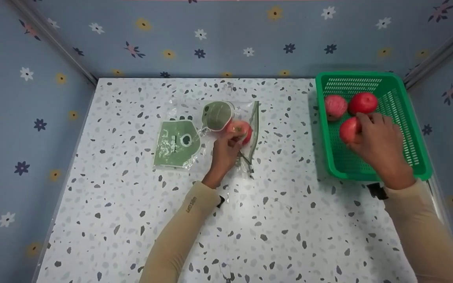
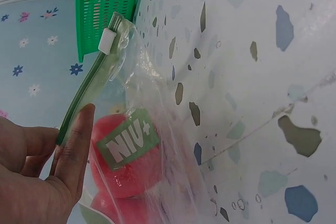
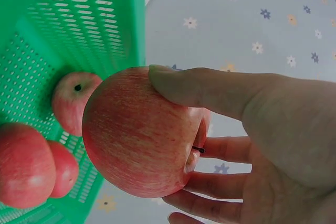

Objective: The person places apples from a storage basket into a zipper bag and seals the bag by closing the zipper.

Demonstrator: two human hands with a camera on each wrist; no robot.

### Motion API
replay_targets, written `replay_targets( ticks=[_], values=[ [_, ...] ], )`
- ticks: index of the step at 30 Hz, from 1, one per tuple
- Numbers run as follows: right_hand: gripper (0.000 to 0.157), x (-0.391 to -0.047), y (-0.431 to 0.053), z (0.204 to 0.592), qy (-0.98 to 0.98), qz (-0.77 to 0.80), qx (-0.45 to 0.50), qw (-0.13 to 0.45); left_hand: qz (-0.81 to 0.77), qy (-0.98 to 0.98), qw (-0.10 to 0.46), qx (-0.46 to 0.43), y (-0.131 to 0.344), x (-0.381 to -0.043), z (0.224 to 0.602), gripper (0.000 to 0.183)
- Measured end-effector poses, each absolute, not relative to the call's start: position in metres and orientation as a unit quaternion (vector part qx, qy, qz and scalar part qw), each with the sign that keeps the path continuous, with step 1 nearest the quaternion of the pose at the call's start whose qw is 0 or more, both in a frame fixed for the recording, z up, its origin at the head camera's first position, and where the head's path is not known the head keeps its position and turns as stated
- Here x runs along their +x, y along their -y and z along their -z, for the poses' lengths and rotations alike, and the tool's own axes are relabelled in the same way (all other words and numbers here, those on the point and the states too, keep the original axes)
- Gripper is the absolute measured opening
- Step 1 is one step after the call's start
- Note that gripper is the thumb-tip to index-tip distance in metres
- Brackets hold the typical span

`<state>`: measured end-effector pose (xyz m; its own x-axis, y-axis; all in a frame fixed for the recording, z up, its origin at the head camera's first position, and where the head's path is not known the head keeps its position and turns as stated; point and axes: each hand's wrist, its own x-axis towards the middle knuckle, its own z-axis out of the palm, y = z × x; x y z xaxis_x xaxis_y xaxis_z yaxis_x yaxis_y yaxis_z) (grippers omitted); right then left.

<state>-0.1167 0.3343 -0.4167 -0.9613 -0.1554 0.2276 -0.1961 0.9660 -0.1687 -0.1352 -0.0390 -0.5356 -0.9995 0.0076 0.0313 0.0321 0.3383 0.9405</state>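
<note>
red apple [image 3: 139, 135] in curled right grip [image 1: 382, 143]

Two bare hands [image 1: 382, 137], one clear, green-printed plastic zip bag [image 1: 189, 145] showing two round red apples [image 2: 126, 179] and, at its three o'clock, one green perforated plastic basket [image 1: 393, 108] with three apples [image 3: 76, 100] visible; another apple [image 3: 139, 135] is hand-held.

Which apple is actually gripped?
The apple in the right hand: it alone is held. The other apples lie in the green basket or clear bag; the left hand pinches the bag's green strip.
</note>
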Motion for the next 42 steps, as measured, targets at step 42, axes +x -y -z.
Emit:
replay_targets(
  ticks=[42],
  values=[
    [0.072,-0.134,-0.245,0.428,0.976,-0.062,0.183,0.101,0.585,0.811,0.006,-0.017,0.037,-0.135,0.539,0.026]
  ],
)
